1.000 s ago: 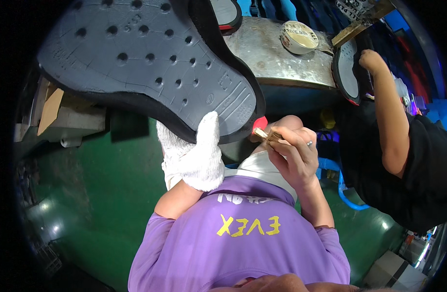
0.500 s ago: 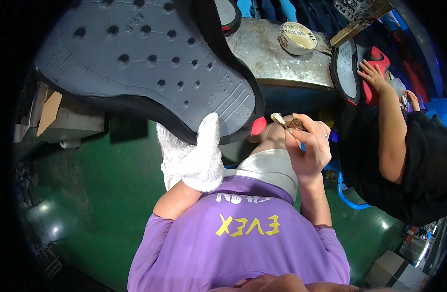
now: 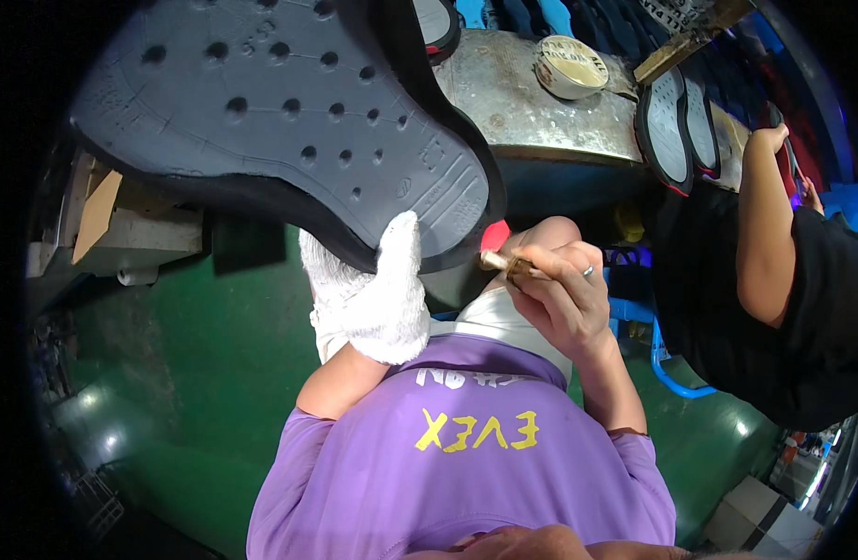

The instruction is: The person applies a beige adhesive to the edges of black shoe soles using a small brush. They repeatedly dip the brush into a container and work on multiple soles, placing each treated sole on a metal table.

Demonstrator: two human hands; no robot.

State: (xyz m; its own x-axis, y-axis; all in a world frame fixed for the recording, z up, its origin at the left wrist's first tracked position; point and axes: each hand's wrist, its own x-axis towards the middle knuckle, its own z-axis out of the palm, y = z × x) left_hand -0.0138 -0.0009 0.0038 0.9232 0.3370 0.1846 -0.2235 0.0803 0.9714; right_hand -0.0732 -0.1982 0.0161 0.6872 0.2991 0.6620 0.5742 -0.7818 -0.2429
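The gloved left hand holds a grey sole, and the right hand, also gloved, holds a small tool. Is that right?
Not quite: the head view shows the right hand bare. The gloved left hand does hold a grey sole, and the right holds a small tool.

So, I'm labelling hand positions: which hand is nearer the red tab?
Right. The right hand is just below and right of the red tab, holding a small tool; the gloved left hand is farther off, leftward, holding the grey sole.
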